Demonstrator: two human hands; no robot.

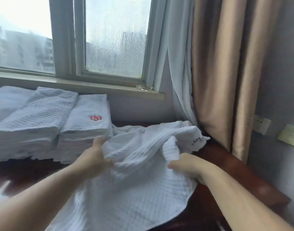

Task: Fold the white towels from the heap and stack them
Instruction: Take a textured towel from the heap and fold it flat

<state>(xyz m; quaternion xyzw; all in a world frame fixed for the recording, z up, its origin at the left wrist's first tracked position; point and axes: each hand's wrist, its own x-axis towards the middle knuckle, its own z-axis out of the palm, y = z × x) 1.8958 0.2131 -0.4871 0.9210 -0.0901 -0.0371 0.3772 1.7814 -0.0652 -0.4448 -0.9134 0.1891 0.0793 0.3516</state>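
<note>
Pinching a bunched fold of the towel (139, 180) with left hand (93, 159), right hand (189, 167) curled into the cloth just beside it, so clamped on both sides. Hanging mostly below the grip, off the table (229, 165) edge. More crumpled white past the right hand, same piece or heap (186, 132), can't tell. Risky bits: gripping mid-cloth instead of corners, so probably folding crooked; dragging the loose end to the floor; bumping the stack (88, 117) right next to the left hand and toppling it.
</note>
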